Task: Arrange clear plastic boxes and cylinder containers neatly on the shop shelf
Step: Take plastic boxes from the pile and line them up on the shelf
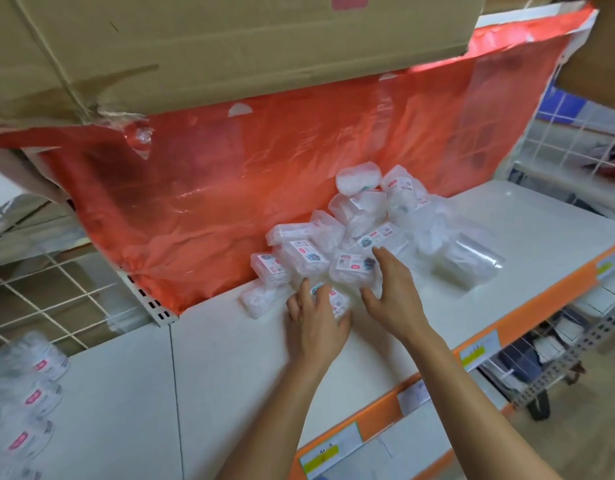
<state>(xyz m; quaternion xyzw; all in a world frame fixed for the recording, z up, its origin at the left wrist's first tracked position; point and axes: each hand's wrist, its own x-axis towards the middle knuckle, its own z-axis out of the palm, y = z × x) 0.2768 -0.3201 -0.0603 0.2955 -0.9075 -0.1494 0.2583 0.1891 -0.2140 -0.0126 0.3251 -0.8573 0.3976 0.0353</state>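
Pile of clear boxes (361,216): lying jumbled at the far middle of the white shelf (230,358), leaning against the red plastic sheet (230,188) hanging behind it.
Left hand (316,323): I am gripping a labelled box (333,301) at the near edge of the pile, fingers curling over its top and thumb hooking round its right side.
Right hand (392,292): I am holding it open just right of the left one, fingers spreading over the boxes; whether the fingertips are touching them I cannot tell.
Cylinder containers (29,396): sitting in a blurred cluster at the near left corner, pink labels showing, well apart from the pile.
Clear wrapped pack (468,261): lying on the shelf just right of the pile, too blurred to make out its contents.
Cardboard carton (195,46): sitting overhead, its torn lower edge hanging above the sheet.
Price tags (479,351): sitting along the orange strip (375,424) edging the shelf's near right side.
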